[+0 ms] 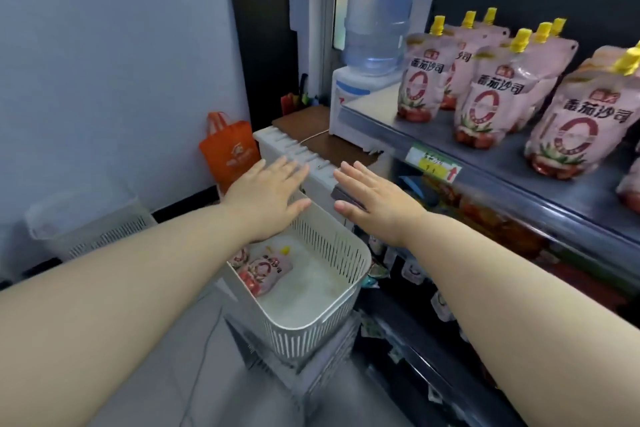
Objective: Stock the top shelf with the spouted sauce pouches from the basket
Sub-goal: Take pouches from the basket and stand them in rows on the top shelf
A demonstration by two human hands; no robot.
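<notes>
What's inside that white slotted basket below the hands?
The basket holds at least two spouted sauce pouches lying flat near its left wall. The left hand covers the corner beyond them, so more may be hidden.

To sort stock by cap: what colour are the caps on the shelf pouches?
Yellow caps, clearest in head view.
</notes>
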